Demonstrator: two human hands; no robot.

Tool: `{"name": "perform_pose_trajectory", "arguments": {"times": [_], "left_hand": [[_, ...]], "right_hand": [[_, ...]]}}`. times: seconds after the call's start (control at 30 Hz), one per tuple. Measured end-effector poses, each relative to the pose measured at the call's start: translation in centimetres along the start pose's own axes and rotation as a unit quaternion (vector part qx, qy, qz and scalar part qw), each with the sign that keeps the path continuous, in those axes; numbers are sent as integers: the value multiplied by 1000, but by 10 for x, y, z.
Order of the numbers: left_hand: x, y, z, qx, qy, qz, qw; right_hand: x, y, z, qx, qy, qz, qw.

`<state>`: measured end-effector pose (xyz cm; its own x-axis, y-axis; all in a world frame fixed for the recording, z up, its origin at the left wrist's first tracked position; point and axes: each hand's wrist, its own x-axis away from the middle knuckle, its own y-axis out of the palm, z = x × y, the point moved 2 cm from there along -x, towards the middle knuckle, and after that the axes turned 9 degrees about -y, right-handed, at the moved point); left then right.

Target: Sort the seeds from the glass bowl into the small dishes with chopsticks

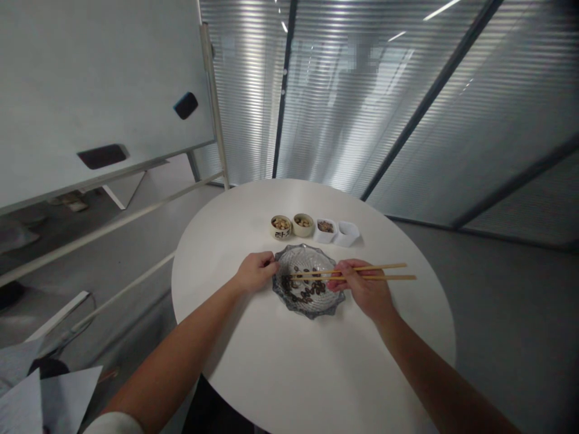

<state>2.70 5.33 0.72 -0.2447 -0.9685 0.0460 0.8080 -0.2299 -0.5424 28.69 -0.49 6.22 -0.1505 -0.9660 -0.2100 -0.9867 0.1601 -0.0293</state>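
R fingers pinched firmly round 2 chopsticks, which lie near level, tips pointing L over the glass bowl. Tips sit close together above the dark beans; too small to tell if they touch or hold a bean. Rear ends stick out well R past the R hand, over the worktop.

L hand is loosely curled, fingers against the bowl's L rim. Touching, but can't tell if actually gripping it.

Bowl sits on the worktop between both hands, w/ a grey-blue scalloped edge. Beans lie in a loose cluster across its near half.

Just beyond the bowl, a row of 4 small vessels, L to R: 2 round cream bowls w/ pale beans, the L one w/ dark lettering, then 2 white square dishes. First dish has brown bits; contents of the second can't be made out.

Worktop is round + white. Both forearms reach in from the near side. Whiteboard stands far L, glass wall w/ blinds far R, sheets of paper near L.
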Motion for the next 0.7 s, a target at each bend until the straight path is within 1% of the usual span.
{"name": "perform_pose_trajectory", "arguments": {"times": [0.13,0.37,0.57,0.7], "left_hand": [[0,0,0,3,-3,1,1000],[1,0,1,4,-8,0,1000],[0,0,0,13,-10,5,1000],[0,0,-1,12,-11,4,1000]], "right_hand": [[-2,2,0,6,-9,-10,1000],[-2,-4,2,-10,-26,33,999],[-2,-7,14,-30,-16,14,999],[-2,-3,14,-24,-5,2,1000]]}}
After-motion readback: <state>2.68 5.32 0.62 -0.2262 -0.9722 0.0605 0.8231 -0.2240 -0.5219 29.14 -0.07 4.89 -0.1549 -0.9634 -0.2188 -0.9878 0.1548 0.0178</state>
